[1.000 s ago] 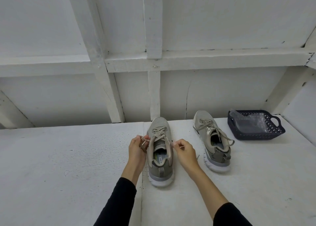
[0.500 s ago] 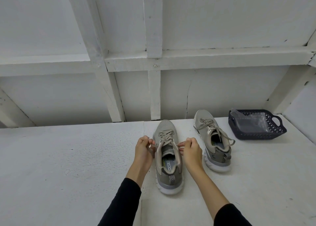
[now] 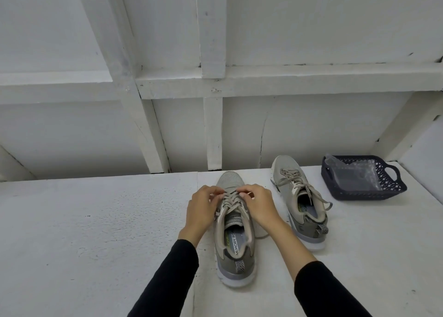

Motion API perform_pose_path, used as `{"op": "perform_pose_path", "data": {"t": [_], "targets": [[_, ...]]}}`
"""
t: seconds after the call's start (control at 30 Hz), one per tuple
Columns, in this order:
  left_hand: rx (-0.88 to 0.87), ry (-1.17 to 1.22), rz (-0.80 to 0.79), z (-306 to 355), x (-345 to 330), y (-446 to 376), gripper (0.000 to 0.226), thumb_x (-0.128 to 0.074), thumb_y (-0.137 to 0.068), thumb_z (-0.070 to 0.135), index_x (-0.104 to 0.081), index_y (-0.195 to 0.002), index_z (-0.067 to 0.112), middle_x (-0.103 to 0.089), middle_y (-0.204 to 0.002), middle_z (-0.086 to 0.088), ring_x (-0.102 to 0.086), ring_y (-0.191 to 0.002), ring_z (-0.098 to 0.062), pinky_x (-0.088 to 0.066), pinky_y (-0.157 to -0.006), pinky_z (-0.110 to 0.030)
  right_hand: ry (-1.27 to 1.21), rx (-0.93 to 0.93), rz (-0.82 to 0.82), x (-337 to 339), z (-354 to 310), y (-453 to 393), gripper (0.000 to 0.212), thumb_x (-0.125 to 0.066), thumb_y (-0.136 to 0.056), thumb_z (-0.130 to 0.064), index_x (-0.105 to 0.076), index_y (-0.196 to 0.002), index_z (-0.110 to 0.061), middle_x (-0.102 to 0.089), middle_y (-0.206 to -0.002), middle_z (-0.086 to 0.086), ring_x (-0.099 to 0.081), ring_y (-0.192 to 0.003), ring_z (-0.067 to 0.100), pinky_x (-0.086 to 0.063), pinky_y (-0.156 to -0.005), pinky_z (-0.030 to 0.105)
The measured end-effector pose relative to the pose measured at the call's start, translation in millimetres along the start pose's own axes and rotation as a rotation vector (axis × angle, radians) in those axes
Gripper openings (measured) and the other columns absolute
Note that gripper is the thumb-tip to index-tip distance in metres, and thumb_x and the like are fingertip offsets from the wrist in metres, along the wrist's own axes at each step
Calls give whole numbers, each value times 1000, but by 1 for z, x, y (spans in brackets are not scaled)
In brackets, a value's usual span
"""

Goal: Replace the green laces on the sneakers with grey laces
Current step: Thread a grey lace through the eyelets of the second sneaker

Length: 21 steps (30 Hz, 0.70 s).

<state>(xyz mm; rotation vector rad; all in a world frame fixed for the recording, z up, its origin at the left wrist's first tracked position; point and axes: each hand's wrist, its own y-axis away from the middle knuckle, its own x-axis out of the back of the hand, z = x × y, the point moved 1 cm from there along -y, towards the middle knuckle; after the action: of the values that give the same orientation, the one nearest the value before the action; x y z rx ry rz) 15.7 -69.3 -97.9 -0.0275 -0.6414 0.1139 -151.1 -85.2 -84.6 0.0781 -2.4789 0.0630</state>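
Observation:
A grey-beige sneaker (image 3: 233, 249) stands toe-away in front of me on the white surface. Its lace (image 3: 230, 200) looks greyish-beige and criss-crosses the eyelets. My left hand (image 3: 201, 210) rests on the shoe's left side, fingertips pinching the lace near the toe end. From the right side, my right hand (image 3: 259, 205) pinches the same lace at the upper rows. A second matching sneaker (image 3: 299, 201) stands to the right, laced, with loose lace ends trailing over its side.
A dark blue plastic basket (image 3: 393, 189) with a clear plastic bag (image 3: 354, 175) inside sits at the back right. White painted beams and wall panels rise right behind the surface. A seam runs down the white surface under the near shoe.
Both hands moved from the shoe's sides, where they held the lace ends out, inward onto the lacing near the toe. The near sneaker shifted slightly right and closer.

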Motion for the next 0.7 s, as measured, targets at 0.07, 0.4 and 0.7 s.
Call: {"op": "perform_pose_path", "data": {"t": [0.07, 0.4, 0.7], "targets": [[-34, -4, 16, 0, 0, 0, 8, -61, -94, 25, -69, -95, 29, -64, -102, 9, -59, -88, -3, -52, -79, -30, 23, 11, 4, -2, 1, -3, 20, -57, -94, -8, -73, -106, -14, -68, -103, 1, -58, -92, 11, -42, -82, 19], [-162, -161, -16, -7, -16, 2, 20, -49, -94, 2, -54, -106, 18, -46, -109, 9, -51, -102, -6, -37, -78, -3, 66, 106, -7, -11, 2, -4, 18, -46, -95, -1, -58, -91, -14, -52, -96, 2, -49, -85, 8, -40, -75, 21], [-152, -44, 62, 1, -19, 8, 19, -53, -94, 8, -55, -107, 22, -41, -110, 14, -46, -101, 15, -37, -77, 1, 80, 127, 28, -14, 3, 6, 22, -37, -97, -3, -47, -96, -22, -47, -91, -3, -45, -77, -1, -32, -61, 15]]}}
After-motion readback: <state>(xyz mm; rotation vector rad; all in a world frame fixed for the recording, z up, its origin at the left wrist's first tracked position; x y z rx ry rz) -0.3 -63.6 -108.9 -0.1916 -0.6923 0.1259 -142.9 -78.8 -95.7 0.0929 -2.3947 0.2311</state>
